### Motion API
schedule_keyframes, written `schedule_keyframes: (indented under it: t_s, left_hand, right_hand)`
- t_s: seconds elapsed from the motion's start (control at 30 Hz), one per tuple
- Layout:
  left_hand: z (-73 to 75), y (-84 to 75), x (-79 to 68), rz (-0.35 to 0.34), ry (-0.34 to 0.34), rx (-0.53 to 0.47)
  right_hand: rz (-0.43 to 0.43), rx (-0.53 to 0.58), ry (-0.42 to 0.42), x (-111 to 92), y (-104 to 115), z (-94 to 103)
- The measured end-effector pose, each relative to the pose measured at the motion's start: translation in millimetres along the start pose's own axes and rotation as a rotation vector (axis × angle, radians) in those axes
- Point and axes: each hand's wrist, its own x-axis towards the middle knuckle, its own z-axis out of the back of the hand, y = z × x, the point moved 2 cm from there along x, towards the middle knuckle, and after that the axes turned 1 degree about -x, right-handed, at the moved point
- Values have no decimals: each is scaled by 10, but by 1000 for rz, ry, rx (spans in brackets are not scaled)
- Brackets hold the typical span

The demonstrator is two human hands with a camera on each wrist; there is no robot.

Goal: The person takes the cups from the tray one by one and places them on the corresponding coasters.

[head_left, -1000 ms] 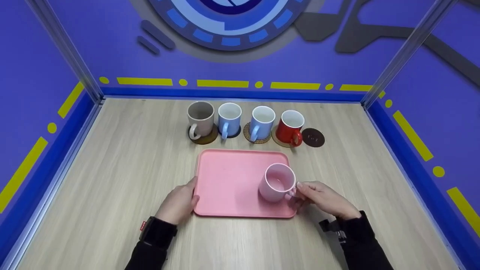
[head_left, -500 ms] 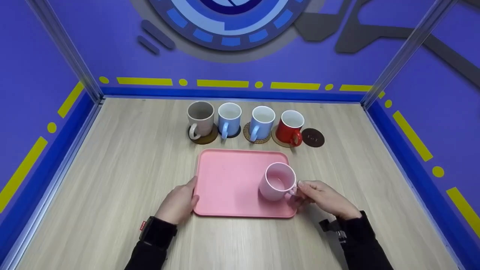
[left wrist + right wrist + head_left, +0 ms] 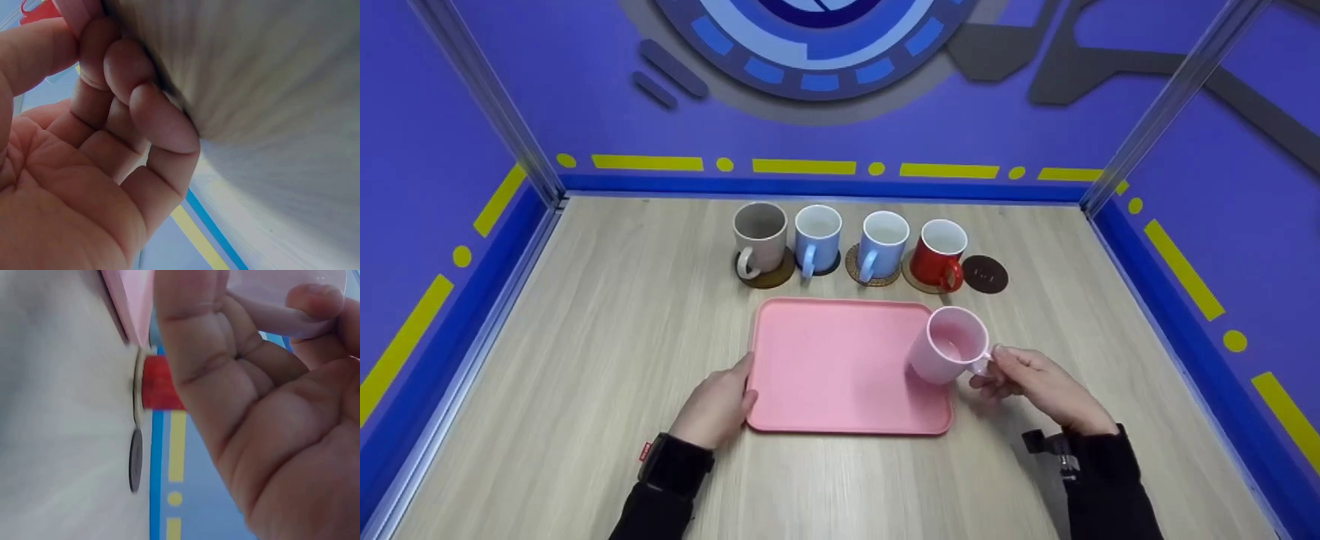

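My right hand (image 3: 1039, 382) pinches the handle of a pink mug (image 3: 949, 346), which is raised and slightly tilted over the right edge of a pink rectangular tray (image 3: 832, 367). In the right wrist view, the thumb and curled fingers (image 3: 208, 354) close on the handle, with the mug's pale side (image 3: 275, 298) behind them. At the tray's left edge, my left hand (image 3: 716, 405) grips the rim. The left wrist view shows its thumb on one side of the tray edge (image 3: 79, 11) and curled fingers (image 3: 163, 118) beneath, close to the table.
Behind the tray stand a grey-beige mug (image 3: 761, 236), two light blue mugs (image 3: 819, 240) and a red mug (image 3: 937, 259), each on a round coaster. Right of them lies a bare dark brown coaster (image 3: 985, 274). Purple panels (image 3: 840, 135) wall in the wooden table (image 3: 607, 337).
The pink mug has come up off the tray and shifted right and away from me, carried by the right hand. The left hand and the tray have stayed put.
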Motion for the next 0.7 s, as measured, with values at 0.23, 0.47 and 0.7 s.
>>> schedule_keyframes:
  t_s: [0.23,0.47,0.7]
  left_hand:
    - [7,-2,17,-10,-4,-6]
    - [12,-11,10,-7,-4,-3]
    - [8,-10,6,-2,-1,2]
  right_hand:
    - [-66,86,-107,-98,-91,275]
    - [-148,191,-286,36,-133,524]
    - [-153,300,-408,510,-123,692]
